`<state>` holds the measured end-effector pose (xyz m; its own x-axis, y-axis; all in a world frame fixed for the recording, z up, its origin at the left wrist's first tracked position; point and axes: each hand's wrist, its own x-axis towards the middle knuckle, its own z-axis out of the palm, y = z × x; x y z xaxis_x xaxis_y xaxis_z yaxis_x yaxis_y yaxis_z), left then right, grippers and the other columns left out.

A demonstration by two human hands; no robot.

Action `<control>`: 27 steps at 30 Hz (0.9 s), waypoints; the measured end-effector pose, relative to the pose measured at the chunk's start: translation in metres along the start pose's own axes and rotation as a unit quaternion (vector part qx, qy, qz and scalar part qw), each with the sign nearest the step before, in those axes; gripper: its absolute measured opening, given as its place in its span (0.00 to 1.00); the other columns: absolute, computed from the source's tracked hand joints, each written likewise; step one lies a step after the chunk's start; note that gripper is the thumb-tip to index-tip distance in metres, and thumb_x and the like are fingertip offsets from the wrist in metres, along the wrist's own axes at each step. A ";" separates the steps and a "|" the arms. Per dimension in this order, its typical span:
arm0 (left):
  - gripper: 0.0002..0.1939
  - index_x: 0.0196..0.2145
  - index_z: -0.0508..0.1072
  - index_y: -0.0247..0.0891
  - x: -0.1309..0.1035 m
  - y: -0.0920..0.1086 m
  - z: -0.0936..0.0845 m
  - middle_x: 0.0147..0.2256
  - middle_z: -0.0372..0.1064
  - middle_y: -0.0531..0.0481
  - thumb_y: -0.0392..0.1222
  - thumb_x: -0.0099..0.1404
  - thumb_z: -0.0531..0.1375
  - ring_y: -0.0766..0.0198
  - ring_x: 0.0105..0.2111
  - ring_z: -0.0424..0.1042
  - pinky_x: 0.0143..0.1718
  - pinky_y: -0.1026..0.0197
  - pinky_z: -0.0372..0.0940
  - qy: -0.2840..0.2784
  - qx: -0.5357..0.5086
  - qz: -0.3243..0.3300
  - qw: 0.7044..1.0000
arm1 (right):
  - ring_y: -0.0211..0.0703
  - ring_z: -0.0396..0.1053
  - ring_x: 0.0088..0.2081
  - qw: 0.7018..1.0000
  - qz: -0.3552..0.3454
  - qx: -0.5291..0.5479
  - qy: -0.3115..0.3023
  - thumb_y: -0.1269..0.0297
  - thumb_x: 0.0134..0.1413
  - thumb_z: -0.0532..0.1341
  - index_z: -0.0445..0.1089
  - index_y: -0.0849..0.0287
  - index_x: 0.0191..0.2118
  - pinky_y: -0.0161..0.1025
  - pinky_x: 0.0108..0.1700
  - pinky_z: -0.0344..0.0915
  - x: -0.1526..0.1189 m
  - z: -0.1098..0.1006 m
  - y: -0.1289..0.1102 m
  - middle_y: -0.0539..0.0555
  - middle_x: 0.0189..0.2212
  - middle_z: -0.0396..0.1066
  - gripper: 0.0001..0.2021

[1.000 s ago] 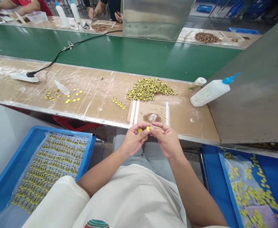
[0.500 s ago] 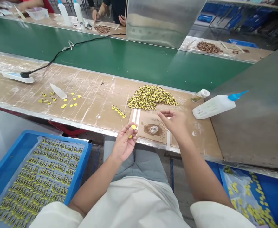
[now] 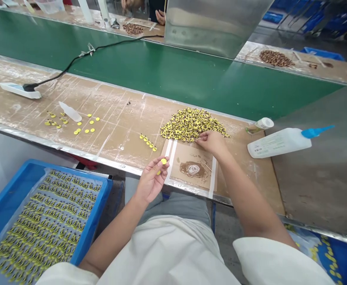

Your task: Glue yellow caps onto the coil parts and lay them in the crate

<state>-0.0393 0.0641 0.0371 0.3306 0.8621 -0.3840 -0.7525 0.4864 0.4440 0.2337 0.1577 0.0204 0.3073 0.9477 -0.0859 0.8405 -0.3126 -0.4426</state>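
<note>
My left hand [image 3: 152,180] is closed around small yellow discs; one yellow disc [image 3: 164,161] shows at the thumb and fingertips, and another [image 3: 158,172] lower in the fingers. At the front edge of a heap of small yellow-and-black pieces [image 3: 191,123], my right hand [image 3: 213,141] has its fingertips pinched together. What sits in that pinch is too small to make out. Between my hands lies a cardboard sheet [image 3: 183,152] with a small clear cup [image 3: 193,170] in a brown wet patch. A short row of yellow pieces [image 3: 148,142] lies left of the heap.
Loose yellow discs [image 3: 87,131] lie near a small white bottle [image 3: 70,111]. At right are a blue-tipped bottle [image 3: 280,143] and a small jar [image 3: 260,125]. A blue tray [image 3: 105,198] with rows of pieces stands lower left. A black cable [image 3: 69,67] crosses the green belt [image 3: 191,75].
My right hand has moved forward and left, from above the cardboard to the heap's front edge. My left hand still holds the discs, slightly lower and left in view. The camera view has shifted.
</note>
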 end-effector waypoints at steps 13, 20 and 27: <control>0.09 0.40 0.76 0.33 -0.006 -0.021 -0.005 0.41 0.73 0.48 0.31 0.60 0.62 0.73 0.37 0.73 0.36 0.75 0.68 0.007 -0.029 0.003 1.000 | 0.40 0.69 0.29 0.999 -0.044 0.023 -0.008 0.61 0.44 0.64 0.76 0.59 0.36 0.37 0.34 0.62 -0.019 -0.001 0.010 0.51 0.26 0.75 0.11; 0.11 0.41 0.76 0.33 -0.006 -0.021 0.005 0.43 0.73 0.47 0.29 0.59 0.62 0.73 0.38 0.73 0.39 0.75 0.68 -0.007 0.004 0.014 1.000 | 0.41 0.73 0.31 0.989 -0.079 0.117 0.042 0.62 0.43 0.65 0.77 0.57 0.33 0.37 0.36 0.66 -0.031 -0.001 0.022 0.51 0.29 0.77 0.09; 0.11 0.40 0.76 0.35 -0.009 -0.025 0.004 0.41 0.75 0.47 0.30 0.58 0.63 0.74 0.34 0.74 0.37 0.73 0.69 0.007 -0.001 0.002 1.000 | 0.44 0.74 0.34 0.951 -0.107 0.238 0.169 0.57 0.48 0.67 0.76 0.55 0.44 0.41 0.38 0.69 -0.095 -0.014 0.021 0.52 0.33 0.77 0.16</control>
<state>-0.0212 0.0445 0.0329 0.3191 0.8619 -0.3942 -0.7555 0.4824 0.4433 0.2289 0.0605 0.0318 0.3455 0.8868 0.3070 0.6276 0.0249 -0.7781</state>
